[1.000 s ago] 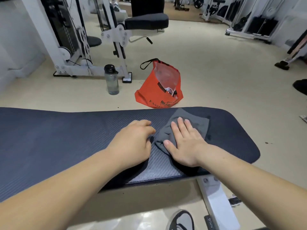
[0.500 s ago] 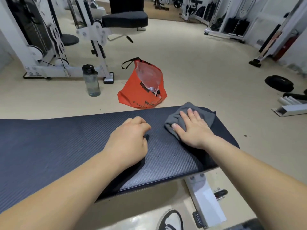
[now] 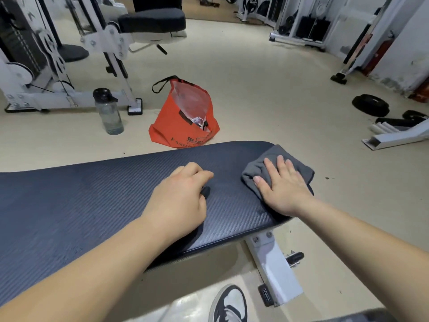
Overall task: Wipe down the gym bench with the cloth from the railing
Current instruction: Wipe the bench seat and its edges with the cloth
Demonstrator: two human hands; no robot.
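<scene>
The dark blue padded gym bench [image 3: 92, 205] runs across the view from the left to its rounded right end. A grey cloth [image 3: 257, 166] lies bunched on that right end, partly over the edge. My right hand [image 3: 282, 187] presses flat on the cloth with straight fingers. My left hand [image 3: 181, 201] rests on the pad to the left of the cloth, its fingers curled under and holding nothing.
An orange bag [image 3: 183, 119] and a clear water bottle [image 3: 109, 112] stand on the floor behind the bench. A white exercise machine [image 3: 109, 43] fills the back left. Weight plates [image 3: 370, 104] lie at right. The bench's white leg [image 3: 274, 268] and my shoe [image 3: 228, 305] are below.
My right hand has slid the cloth rightward along the pad to the bench's end. My left hand has stayed resting on the pad. The view has shifted right.
</scene>
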